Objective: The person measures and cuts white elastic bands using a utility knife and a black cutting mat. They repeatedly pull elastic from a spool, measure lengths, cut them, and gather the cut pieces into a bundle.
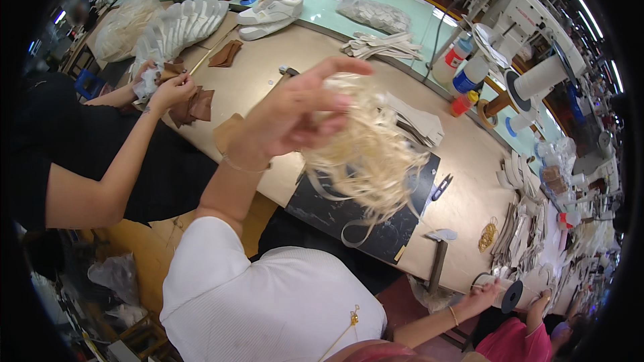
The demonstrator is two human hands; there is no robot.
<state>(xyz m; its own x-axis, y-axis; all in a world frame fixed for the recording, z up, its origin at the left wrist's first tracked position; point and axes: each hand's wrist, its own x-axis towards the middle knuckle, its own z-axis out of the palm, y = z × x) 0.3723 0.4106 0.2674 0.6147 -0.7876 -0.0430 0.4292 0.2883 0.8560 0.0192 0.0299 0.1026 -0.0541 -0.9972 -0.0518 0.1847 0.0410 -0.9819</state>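
My left hand (305, 110) is raised over the table, smeared by motion, with its fingers curled round a loose tangle of cream ribbon (365, 161). The tangle hangs above a dark scuffed board (329, 221), and one looped strand drops past its near edge. Out at the lower right, my right hand (479, 297) grips a spool (512, 296) with a black flange and pale winding. Part of that spool is hidden by my fingers. Dark thread snips (442, 187) lie just right of the board.
At left, a co-worker's hands (171, 87) hold brown pieces. A pink-sleeved person's hand (539, 303) is close to the spool. White shoes (275, 10), pale cut strips (412, 121), bottles (463, 70), a gold chain (488, 235) and a sewing machine (530, 20) surround the table.
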